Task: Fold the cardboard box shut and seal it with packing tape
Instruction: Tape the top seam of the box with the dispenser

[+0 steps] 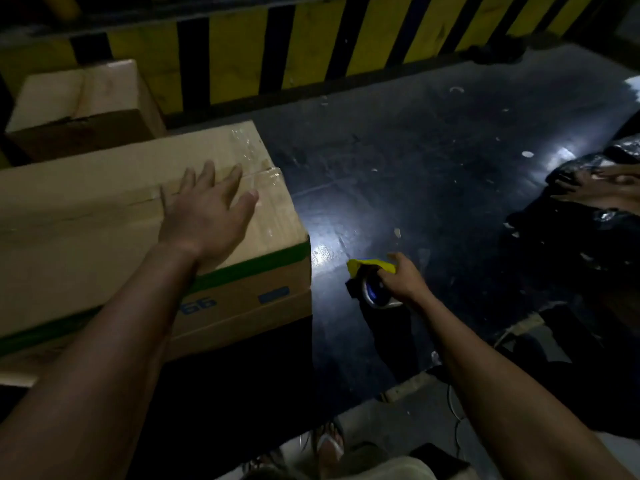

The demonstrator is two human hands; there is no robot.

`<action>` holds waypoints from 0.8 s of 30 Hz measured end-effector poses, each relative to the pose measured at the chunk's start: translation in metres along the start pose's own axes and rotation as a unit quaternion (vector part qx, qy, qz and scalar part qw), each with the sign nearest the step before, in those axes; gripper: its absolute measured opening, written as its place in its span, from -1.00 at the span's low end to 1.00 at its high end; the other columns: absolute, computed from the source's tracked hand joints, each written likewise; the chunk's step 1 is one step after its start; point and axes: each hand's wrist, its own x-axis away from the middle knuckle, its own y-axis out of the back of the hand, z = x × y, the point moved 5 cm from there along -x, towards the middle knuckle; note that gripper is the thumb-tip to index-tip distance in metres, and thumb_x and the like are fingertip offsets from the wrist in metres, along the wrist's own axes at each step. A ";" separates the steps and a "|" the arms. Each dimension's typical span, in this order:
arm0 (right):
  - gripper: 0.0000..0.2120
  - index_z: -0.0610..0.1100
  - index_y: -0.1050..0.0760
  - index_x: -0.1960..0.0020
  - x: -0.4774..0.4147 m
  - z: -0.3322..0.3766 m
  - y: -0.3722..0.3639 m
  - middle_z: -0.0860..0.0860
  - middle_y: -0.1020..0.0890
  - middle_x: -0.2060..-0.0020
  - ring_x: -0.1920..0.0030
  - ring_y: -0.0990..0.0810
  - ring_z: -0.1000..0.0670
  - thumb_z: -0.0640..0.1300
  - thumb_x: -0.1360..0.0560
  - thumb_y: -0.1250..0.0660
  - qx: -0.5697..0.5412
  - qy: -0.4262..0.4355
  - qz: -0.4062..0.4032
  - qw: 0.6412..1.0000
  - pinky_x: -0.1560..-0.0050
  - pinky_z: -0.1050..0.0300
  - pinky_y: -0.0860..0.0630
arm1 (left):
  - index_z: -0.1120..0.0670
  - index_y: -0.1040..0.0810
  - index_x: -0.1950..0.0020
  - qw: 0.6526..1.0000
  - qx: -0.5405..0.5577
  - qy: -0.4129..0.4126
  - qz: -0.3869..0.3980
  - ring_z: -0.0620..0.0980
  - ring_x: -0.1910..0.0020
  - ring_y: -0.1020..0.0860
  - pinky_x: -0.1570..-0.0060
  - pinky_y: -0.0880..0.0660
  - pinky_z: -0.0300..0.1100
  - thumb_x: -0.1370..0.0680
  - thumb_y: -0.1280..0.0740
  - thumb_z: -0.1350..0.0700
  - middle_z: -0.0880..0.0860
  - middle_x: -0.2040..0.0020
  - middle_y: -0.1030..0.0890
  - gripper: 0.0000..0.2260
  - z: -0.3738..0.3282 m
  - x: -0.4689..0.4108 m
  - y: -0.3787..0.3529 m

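A large cardboard box (86, 216) with a green stripe and blue print lies at the left, its top flaps folded down. Clear tape (263, 174) shines along the centre seam near the right end. My left hand (207, 209) lies flat on the box top with straight, spread fingers, beside the taped seam. To the right of the box, low over the dark floor, my right hand (401, 278) grips a tape dispenser (372, 282) with a yellow guard and a roll of clear tape.
A second, smaller cardboard box (79, 102) stands behind the large one at the far left. A yellow-and-black striped barrier (311, 46) runs along the back. Another person's hands (602, 188) rest on black plastic at the right edge. A sandalled foot (329, 441) shows at the bottom.
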 end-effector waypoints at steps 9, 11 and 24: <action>-0.45 -0.06 -0.47 -0.35 0.032 0.131 0.087 0.03 -0.60 -0.12 -0.13 -0.57 0.02 0.07 -0.42 -0.49 -0.054 0.208 -0.048 0.976 -0.07 0.13 -0.43 | -0.11 -0.07 -0.63 1.000 0.021 0.008 -0.001 0.07 -0.61 0.00 -0.54 0.07 0.18 -0.68 0.08 -0.18 0.04 -0.65 -0.03 -0.49 0.012 -0.004 0.006; -0.36 -0.06 -0.46 -0.37 0.045 0.167 0.106 0.03 -0.60 -0.16 -0.14 -0.56 0.05 0.23 -0.39 -0.46 -0.042 0.242 -0.076 0.966 -0.13 0.09 -0.46 | -0.05 -0.12 -0.63 0.999 0.051 0.013 0.000 0.05 -0.61 -0.04 -0.55 0.01 0.09 -0.70 0.05 -0.13 0.05 -0.64 -0.07 -0.51 0.021 -0.001 0.013; -0.41 -0.03 -0.48 -0.32 0.132 0.379 0.036 0.03 -0.64 -0.11 -0.05 -0.61 0.06 0.24 -0.40 -0.44 0.047 0.436 0.027 0.898 -0.06 0.04 -0.58 | 0.00 -0.15 -0.63 0.994 0.007 0.107 0.015 0.16 -0.59 -0.08 -0.52 -0.10 0.12 -0.70 0.00 -0.08 0.11 -0.63 -0.11 -0.51 0.171 0.052 0.061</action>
